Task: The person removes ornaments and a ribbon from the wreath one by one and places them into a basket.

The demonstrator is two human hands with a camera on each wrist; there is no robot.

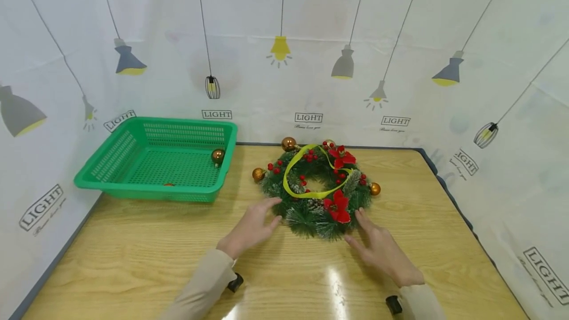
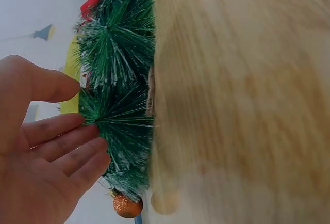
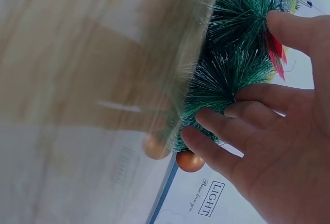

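A green pine wreath (image 1: 317, 186) with red flowers, red berries, gold baubles and a yellow ribbon lies on the wooden table (image 1: 133, 251). My left hand (image 1: 255, 223) rests at its near left edge, fingers straight, the tips touching the needles (image 2: 116, 126). My right hand (image 1: 378, 246) lies at its near right edge, fingers spread and loosely bent against the needles (image 3: 227, 84). Neither hand grips anything. A gold bauble (image 2: 127, 206) hangs at the wreath's left rim, another gold bauble (image 3: 190, 160) at its right.
A green plastic basket (image 1: 133, 186) stands at the back left with a gold bauble (image 1: 218, 156) inside it. White sheets printed with lamps wall the table at the back and both sides. The table's dark edge (image 1: 458, 206) runs along the right.
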